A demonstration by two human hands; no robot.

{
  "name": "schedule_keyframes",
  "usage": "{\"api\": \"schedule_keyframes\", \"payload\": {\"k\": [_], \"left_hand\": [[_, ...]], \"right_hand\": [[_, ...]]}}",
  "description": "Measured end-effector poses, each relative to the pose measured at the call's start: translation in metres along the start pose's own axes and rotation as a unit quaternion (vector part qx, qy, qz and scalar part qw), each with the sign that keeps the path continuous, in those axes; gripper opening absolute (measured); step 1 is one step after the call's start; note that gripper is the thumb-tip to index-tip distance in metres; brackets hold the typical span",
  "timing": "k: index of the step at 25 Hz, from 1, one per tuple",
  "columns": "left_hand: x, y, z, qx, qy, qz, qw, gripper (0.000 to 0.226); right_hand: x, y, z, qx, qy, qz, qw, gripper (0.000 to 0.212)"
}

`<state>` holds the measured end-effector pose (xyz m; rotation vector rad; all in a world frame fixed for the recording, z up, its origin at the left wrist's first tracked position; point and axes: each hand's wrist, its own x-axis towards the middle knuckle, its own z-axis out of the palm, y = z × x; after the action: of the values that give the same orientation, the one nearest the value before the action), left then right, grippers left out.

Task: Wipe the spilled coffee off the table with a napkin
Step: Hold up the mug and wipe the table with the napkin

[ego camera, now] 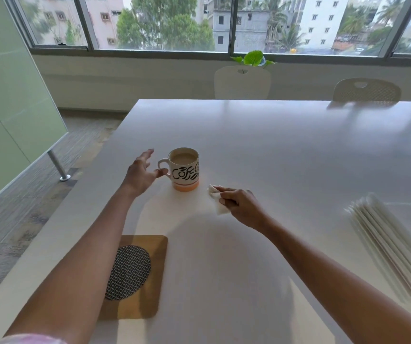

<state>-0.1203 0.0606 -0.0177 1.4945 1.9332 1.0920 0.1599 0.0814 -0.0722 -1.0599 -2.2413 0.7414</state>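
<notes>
A white mug (pixel 184 170) with black lettering and an orange base stands upright on the white table (pixel 261 145), filled with milky coffee. My left hand (pixel 141 173) hovers just left of the mug's handle with its fingers spread and relaxed, the thumb close to the handle. My right hand (pixel 239 204) is right of the mug and pinches a crumpled white napkin (pixel 218 203) against the tabletop. No coffee stain stands out on the table surface.
A wooden coaster (pixel 147 294) with a dark woven round inset lies near the front edge, partly under my left forearm. A stack of white napkins (pixel 393 249) sits at the right. Two chairs (pixel 243 81) stand behind the table's far edge.
</notes>
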Motion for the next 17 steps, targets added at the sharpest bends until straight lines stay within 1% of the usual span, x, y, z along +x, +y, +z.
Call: {"api": "schedule_keyframes", "payload": {"k": [3,6,8,9,12,17], "left_hand": [[0.011,-0.008,-0.005,-0.083,-0.067,-0.014,0.994,0.061],[0.018,-0.013,-0.009,-0.129,-0.108,0.001,0.986,0.035],[0.023,-0.016,-0.011,-0.158,-0.134,0.004,0.978,0.025],[0.025,-0.017,-0.011,-0.173,-0.147,0.002,0.974,0.026],[0.031,-0.022,-0.011,-0.194,-0.185,0.005,0.963,0.038],[0.04,-0.028,-0.006,-0.211,-0.233,0.026,0.949,0.043]], "right_hand": [[0.007,0.002,0.003,-0.005,0.012,0.006,1.0,0.029],[0.013,0.002,0.006,0.02,0.056,0.026,0.998,0.025],[0.017,0.0,0.008,0.051,0.086,0.052,0.994,0.023],[0.018,-0.001,0.009,0.062,0.095,0.062,0.992,0.023],[0.02,-0.006,0.013,0.072,0.104,0.075,0.989,0.024],[0.025,-0.01,0.021,0.065,0.111,0.08,0.988,0.026]]}}
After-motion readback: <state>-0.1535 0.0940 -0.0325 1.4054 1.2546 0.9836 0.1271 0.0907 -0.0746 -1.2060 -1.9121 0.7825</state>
